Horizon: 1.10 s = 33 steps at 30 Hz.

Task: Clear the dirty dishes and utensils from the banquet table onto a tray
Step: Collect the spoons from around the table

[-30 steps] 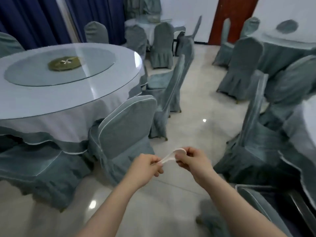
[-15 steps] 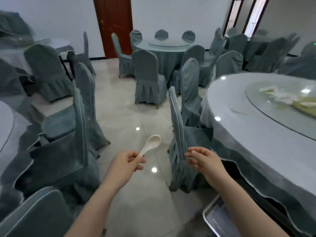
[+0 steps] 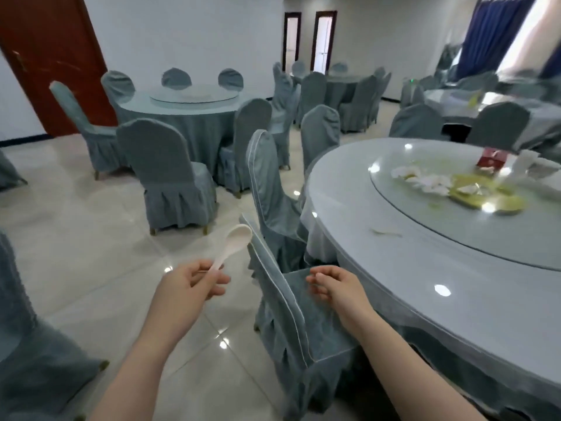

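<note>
My left hand [image 3: 191,282] pinches the handle of a white ceramic soup spoon [image 3: 232,244], its bowl pointing up and away over the floor. My right hand [image 3: 337,285] hangs with loosely curled fingers above a chair seat and holds nothing. To the right stands the round banquet table [image 3: 425,268] with a glass turntable [image 3: 485,238]. On the turntable lie white crumpled napkins [image 3: 425,180], a yellow-green plate [image 3: 491,197], a red box [image 3: 490,158] and white dishes [image 3: 528,165]. A small white scrap [image 3: 387,231] lies on the cloth. No tray is in view.
A covered chair [image 3: 291,314] stands right in front of me, between my hands and the table, with another chair [image 3: 270,183] behind it. More covered chairs and round tables [image 3: 188,104] fill the room. Open tiled floor [image 3: 91,238] lies to my left. A red door [image 3: 51,56] is far left.
The view has swung right from another table to the dirty one. My right hand has let go of the spoon, which my left hand alone holds now. The tray seen half a second ago has left the view.
</note>
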Each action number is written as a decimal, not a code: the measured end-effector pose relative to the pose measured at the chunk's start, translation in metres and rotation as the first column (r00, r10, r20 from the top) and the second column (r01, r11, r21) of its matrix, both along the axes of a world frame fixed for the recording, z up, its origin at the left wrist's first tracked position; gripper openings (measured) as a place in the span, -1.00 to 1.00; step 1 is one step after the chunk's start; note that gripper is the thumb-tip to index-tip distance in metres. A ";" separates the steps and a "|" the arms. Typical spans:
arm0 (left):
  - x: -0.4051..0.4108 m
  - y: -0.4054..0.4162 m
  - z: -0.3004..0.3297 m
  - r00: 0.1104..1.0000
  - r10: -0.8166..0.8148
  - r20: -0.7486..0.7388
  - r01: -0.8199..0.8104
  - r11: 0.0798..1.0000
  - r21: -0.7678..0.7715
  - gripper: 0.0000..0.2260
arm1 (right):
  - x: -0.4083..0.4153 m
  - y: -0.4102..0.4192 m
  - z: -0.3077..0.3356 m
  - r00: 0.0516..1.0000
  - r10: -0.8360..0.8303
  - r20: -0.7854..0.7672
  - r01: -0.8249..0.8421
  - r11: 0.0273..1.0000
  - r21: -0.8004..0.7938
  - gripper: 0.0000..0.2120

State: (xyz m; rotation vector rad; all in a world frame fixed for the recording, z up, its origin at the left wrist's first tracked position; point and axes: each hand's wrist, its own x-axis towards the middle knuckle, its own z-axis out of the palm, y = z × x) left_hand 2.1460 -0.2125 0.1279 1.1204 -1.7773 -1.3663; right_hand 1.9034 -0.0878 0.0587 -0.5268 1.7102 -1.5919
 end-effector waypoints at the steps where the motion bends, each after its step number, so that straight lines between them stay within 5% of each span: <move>1: -0.013 -0.020 0.003 0.999 -0.034 -0.005 0.034 0.999 -0.010 -0.89 | -0.005 -0.009 0.000 0.999 -0.054 0.008 0.054 0.999 -0.006 -0.86; 10: -0.151 -0.121 0.003 0.936 -0.352 -0.024 0.353 0.934 0.050 -0.89 | -0.079 -0.033 0.006 0.881 -0.471 0.043 0.471 0.882 0.011 -0.85; 17: -0.267 -0.150 -0.012 0.908 -0.418 -0.019 0.417 0.902 0.109 -0.90 | -0.192 -0.035 -0.019 0.850 -0.514 -0.115 0.525 0.845 0.105 -0.83; 23: -0.381 -0.164 -0.023 0.928 -0.372 0.023 0.361 0.912 0.193 -0.88 | -0.318 -0.052 -0.056 0.881 -0.381 -0.281 0.456 0.842 0.287 -0.80; 28: -0.447 -0.169 -0.038 0.940 -0.336 0.058 0.310 0.912 0.267 -0.89 | -0.405 -0.071 -0.096 0.879 -0.082 -0.470 0.350 0.780 0.519 -0.72; 33: -0.471 -0.177 -0.051 0.942 -0.321 0.094 0.278 0.907 0.317 -0.90 | -0.441 -0.089 -0.128 0.766 0.269 -0.584 0.287 0.670 0.684 -0.66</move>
